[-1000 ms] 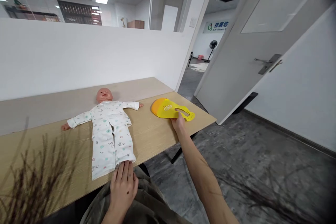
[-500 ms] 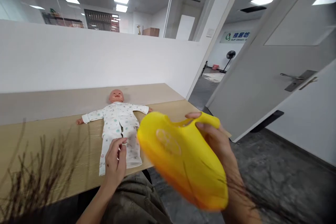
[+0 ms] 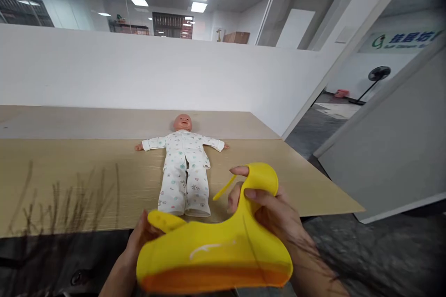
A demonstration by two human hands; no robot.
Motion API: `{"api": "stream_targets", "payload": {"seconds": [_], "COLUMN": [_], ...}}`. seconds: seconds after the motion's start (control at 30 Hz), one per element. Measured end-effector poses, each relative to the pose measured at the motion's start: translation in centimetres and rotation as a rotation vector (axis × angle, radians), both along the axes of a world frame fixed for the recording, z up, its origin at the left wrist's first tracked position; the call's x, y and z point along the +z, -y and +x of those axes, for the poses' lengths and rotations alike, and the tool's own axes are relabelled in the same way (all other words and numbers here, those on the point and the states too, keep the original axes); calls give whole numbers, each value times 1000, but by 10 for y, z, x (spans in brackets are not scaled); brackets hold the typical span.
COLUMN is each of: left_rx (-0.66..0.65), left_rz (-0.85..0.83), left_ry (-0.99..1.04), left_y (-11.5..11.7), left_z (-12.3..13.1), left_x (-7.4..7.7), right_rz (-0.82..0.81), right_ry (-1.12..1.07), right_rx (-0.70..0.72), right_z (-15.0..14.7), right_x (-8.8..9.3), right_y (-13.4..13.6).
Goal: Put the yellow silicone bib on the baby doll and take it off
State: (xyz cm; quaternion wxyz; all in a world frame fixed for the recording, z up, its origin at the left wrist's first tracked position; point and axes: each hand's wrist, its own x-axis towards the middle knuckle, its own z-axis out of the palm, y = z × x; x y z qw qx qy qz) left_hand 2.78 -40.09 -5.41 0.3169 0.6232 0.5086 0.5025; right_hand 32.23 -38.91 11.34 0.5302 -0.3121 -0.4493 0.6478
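A yellow silicone bib (image 3: pixel 223 241) with an orange lower edge is held up close to me, in front of the table's near edge. My right hand (image 3: pixel 278 209) grips the bib's right neck strap, thumb in front and other fingers behind and through the neck opening. At the bib's left side, my left hand (image 3: pixel 135 241) holds the other strap; most of its fingers are hidden behind the yellow material. Beyond the bib a baby doll (image 3: pixel 183 122) lies on its back, arms spread, in a white patterned top and trousers (image 3: pixel 184 158).
The doll lies on a wooden table (image 3: pixel 87 171) set against a white wall (image 3: pixel 139 74) with windows above. To the right are a grey door (image 3: pixel 393 139), a doorway and a standing fan (image 3: pixel 379 73). Strands of hair blur across the lower corners.
My left hand has come from over the doll's legs to the bib's left strap. The bib has moved lower and turned more level, and my view has shifted right.
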Motion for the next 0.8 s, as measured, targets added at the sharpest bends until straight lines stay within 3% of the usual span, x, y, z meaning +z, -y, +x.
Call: {"api": "stream_targets", "payload": {"seconds": [0.1, 0.2, 0.3, 0.43, 0.57, 0.67, 0.8], "left_rx": [-54, -178, -347, -216, -286, -256, -197], "left_rz": [-219, -216, -269, -107, 22, 131, 221], "left_ry": [459, 562, 490, 341, 148, -3, -208], "left_y": [1, -12, -36, -69, -97, -120, -158], "left_z": [-3, -8, -9, -5, -9, -14, -13], "left_x": [4, 23, 51, 94, 131, 152, 174], "right_rz": [-20, -14, -3, -7, 66, 162, 261], "right_ry": [37, 57, 79, 51, 101, 165, 207], "right_rx": [-3, 35, 49, -10, -153, -279, -330], "right_z": [-4, -11, -22, -31, -30, -27, -28], "right_x": [-2, -7, -7, 10, 32, 42, 52], "right_y": [-3, -17, -35, -60, -95, -127, -171]}}
